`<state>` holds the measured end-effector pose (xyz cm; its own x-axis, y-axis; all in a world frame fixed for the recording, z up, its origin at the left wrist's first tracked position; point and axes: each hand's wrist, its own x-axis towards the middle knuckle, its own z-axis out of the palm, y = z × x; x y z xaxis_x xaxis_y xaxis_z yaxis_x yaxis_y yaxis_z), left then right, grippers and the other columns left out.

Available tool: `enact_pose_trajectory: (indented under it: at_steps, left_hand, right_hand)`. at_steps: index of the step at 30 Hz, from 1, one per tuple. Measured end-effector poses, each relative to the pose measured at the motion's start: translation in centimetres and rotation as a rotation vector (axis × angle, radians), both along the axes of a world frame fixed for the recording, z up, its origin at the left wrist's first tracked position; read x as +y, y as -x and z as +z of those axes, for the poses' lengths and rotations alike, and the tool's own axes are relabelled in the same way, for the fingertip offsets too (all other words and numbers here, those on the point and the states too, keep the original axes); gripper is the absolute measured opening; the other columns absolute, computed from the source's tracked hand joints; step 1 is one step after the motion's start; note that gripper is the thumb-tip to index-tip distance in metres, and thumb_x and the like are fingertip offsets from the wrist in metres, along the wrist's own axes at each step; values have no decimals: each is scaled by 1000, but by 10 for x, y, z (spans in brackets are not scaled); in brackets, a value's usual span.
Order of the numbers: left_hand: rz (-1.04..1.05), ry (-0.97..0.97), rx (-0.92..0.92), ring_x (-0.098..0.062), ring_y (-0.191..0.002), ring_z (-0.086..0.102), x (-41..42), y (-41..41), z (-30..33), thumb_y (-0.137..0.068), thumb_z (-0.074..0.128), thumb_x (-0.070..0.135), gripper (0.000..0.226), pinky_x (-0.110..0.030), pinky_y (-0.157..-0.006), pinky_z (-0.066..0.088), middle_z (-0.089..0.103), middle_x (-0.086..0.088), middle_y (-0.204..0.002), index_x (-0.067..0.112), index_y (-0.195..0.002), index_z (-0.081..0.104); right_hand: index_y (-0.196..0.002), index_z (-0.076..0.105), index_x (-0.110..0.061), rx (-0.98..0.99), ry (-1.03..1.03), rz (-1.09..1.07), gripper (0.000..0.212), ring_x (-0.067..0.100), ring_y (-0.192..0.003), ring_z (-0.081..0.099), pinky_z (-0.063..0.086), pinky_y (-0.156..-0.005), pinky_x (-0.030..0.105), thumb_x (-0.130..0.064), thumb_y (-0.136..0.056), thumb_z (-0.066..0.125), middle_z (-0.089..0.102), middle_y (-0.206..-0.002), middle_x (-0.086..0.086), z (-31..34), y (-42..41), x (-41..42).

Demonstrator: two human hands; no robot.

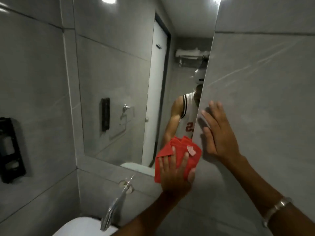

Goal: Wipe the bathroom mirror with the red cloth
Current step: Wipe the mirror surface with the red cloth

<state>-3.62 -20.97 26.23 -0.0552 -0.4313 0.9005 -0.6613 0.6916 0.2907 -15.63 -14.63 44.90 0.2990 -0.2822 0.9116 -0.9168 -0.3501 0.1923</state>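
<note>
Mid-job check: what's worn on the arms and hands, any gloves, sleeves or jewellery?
No gloves and no sleeves in view: the left hand and right hand are bare, as are both forearms. The right wrist carries a pale, shiny bracelet. No rings show.

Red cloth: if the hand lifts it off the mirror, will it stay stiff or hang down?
Probably floppy: the red cloth bunches in soft folds under the left hand, so it would likely droop. It looks thin, so probably light.
</note>
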Motion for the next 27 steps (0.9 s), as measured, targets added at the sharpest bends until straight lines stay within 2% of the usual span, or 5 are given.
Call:
enact_pose_trajectory:
  at_steps: [4, 10, 16, 20, 27]
  left_hand:
    - [-34, 54, -28, -34, -153, 29, -17, -1, 64, -103, 33, 67, 69, -59, -124, 23, 3, 1, -177, 41, -165, 16]
    - [-86, 226, 91, -28, -163, 0, -34, 4, 298, -104, 29, 69, 79, -59, -130, 5, -10, 1, -177, 33, -167, -2]
    - [11, 258, 47, -33, -163, 2, -34, -7, 444, -103, 30, 66, 79, -58, -130, 5, 6, -9, -177, 22, -167, 15]
    - [49, 289, 17, -35, -163, 4, -34, -3, 401, -104, 30, 64, 79, -58, -130, 7, 10, -12, -176, 18, -166, 18]
    - [-22, 222, -159, -32, -163, 3, -29, -17, 166, -104, 33, 66, 80, -61, -130, 2, 0, -7, -177, 25, -168, 11]
  right_hand:
    - [-149, 39, -3, -84, 26, -20, 49, 13, -163, 2, 10, -133, 28, -29, -108, 35, 28, -166, 16, 8, 15, 11]
    - [-149, 45, 3, -220, 120, -4, 52, 13, -163, 6, 11, -132, 26, -16, -101, 42, 28, -166, 14, 40, 10, 9]
    - [-153, 36, -6, -283, 99, 25, 54, 7, -162, 2, 8, -132, 21, -20, -101, 41, 21, -169, 8, 54, 6, 11]
    - [-151, 40, 0, -306, 107, 22, 53, 12, -163, 5, 9, -132, 23, -18, -102, 42, 25, -168, 14, 37, 8, 16]
    - [-152, 41, -3, -390, -5, 13, 52, 12, -163, 8, 11, -132, 25, -23, -103, 42, 26, -168, 13, -16, 7, 39]
